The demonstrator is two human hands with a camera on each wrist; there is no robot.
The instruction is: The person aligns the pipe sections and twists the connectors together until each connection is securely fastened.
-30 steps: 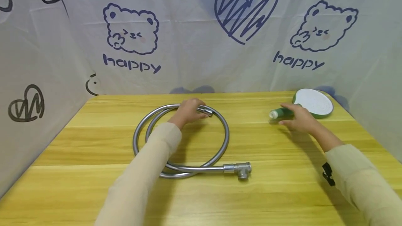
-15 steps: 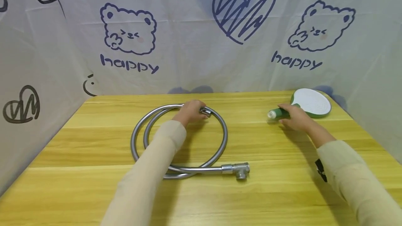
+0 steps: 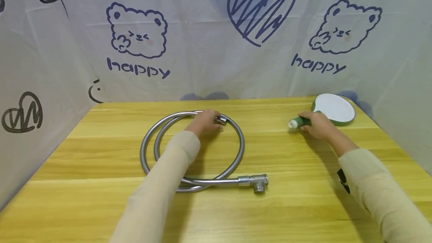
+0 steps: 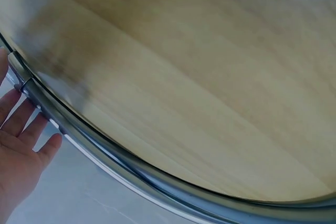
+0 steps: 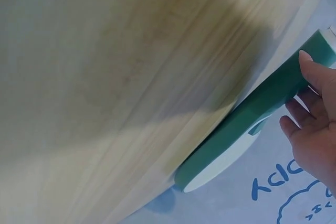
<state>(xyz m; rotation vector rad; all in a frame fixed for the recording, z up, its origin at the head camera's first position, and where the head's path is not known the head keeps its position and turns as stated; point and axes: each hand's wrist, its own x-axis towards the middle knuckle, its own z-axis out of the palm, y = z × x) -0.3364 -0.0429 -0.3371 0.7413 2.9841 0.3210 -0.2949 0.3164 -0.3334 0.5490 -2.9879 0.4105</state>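
A coiled metal shower hose (image 3: 241, 149) lies on the table in the head view. My left hand (image 3: 204, 121) grips its far end just behind the metal end fitting (image 3: 221, 120). In the left wrist view the fingertips touch the hose (image 4: 118, 156), and the thumb is mostly cut off. At the back right, my right hand (image 3: 318, 125) holds the green handle (image 3: 305, 121) of a shower head (image 3: 334, 108) with a white round face. The thumb lies across the handle in the right wrist view, while the lower fingers hang loosely curled.
A T-shaped metal valve (image 3: 259, 183) sits on the hose's near end, toward the middle of the wooden table (image 3: 84, 205). White cloth (image 3: 202, 66) with drawings hangs behind the table and along both sides. Something small and black (image 3: 343, 181) shows at the right sleeve.
My right hand has closed in around the shower head's handle. The left hand has settled on the hose end, with little movement. The head view has shifted slightly.
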